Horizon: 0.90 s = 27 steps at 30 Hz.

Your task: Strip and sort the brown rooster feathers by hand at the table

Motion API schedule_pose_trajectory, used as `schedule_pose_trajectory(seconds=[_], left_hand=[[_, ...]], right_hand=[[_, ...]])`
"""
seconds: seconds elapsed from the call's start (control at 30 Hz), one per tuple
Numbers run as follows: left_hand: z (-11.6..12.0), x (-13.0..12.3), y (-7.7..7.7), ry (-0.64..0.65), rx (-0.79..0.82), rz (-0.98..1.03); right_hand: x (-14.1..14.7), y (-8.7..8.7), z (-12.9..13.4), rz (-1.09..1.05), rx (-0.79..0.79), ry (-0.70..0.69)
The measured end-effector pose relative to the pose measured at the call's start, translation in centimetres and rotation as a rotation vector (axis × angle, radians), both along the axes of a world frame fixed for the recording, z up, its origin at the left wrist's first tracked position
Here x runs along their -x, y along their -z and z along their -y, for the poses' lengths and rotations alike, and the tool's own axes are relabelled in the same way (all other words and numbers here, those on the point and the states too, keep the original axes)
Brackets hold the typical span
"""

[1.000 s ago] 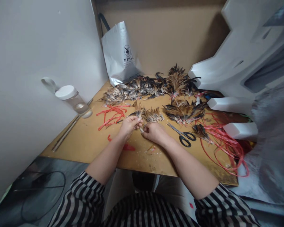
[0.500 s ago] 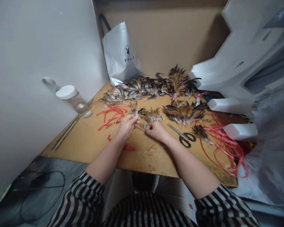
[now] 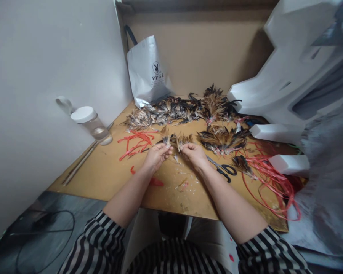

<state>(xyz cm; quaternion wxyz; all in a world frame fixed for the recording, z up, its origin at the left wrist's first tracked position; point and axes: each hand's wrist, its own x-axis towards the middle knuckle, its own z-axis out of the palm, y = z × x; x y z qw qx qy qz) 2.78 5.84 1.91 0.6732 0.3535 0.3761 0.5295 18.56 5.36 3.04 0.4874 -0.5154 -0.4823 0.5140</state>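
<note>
My left hand [image 3: 159,155] is closed in a pinch on the base of a small bunch of feathers [image 3: 165,137], whose tips point up and away. Close beside it, my right hand [image 3: 194,154] pinches a brown feather [image 3: 179,141] between thumb and fingers. More brown feathers lie on the table just behind the right hand, partly hidden by it. To the right are black-handled scissors [image 3: 224,171], their blades partly covered by my right forearm. Behind them lies a bundle of brown and black feathers [image 3: 223,140].
Feather heaps [image 3: 171,110] line the back of the wooden table [image 3: 103,175], before a silver bag [image 3: 148,72]. Red plastic strips [image 3: 137,142] lie left, and red strands [image 3: 274,182] right, beside white foam pieces [image 3: 290,164]. A lidded bottle [image 3: 93,123] and sticks [image 3: 80,163] stand left.
My right hand has risen from the table and moved farther from me, now level with the left and holding a feather upright. The camera view has tilted slightly up.
</note>
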Motion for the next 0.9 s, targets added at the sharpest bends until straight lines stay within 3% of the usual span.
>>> schedule_pose_trajectory(seconds=[0.2, 0.4, 0.73, 0.9], left_hand=[[0.4, -0.5, -0.1, 0.099, 0.051, -0.025], [0.4, -0.6, 0.0, 0.109, 0.090, 0.005], [0.5, -0.7, 0.0, 0.125, 0.095, 0.003], [0.6, -0.7, -0.1, 0.115, 0.061, -0.021]], right_hand=[[1.4, 0.4, 0.2, -0.118, -0.089, 0.038], [2.0, 1.3, 0.0, -0.174, -0.130, 0.068], [2.0, 1.1, 0.2, 0.024, -0.270, 0.083], [1.9, 0.8, 0.3, 0.058, -0.267, 0.099]])
